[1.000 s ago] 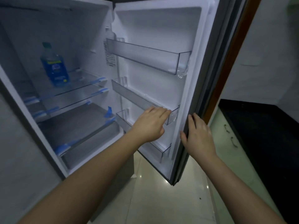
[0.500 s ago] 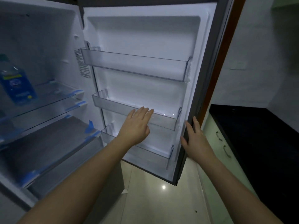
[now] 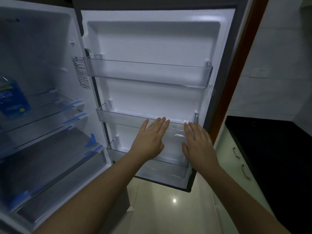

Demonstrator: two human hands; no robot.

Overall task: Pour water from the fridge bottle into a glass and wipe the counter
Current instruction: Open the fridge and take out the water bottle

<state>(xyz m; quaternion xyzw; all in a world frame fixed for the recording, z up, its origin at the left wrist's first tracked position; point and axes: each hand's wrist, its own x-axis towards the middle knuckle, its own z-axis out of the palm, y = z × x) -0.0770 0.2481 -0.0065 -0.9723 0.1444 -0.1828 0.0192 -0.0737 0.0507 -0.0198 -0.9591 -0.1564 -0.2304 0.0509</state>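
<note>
Hands first: the left hand [image 3: 148, 139] and the right hand [image 3: 198, 144] are both spread flat with straight fingers, held in front of the middle door bin [image 3: 121, 118] of the open fridge door [image 3: 152, 44], holding nothing. Whether the fingertips touch the bin's clear front I cannot tell.

The water bottle [image 3: 12, 98], clear with a blue label, stands at nine o'clock in the view, on the upper glass shelf [image 3: 55, 105] inside the fridge compartment, well apart from both hands and partly cut off by the frame edge. Its cap is out of view.

It looks like a large plastic bottle; how full it is cannot be read, but if full it would likely be heavy for one hand, and a chilled wall may be slick. The thin plastic should give a little under a squeeze, so a firm wrap around the labelled body, or higher at the neck, seems the safer hold, with the other hand under the base.

A dark counter [image 3: 270, 149] lies at three o'clock, past the door's edge. No glass is visible.
</note>
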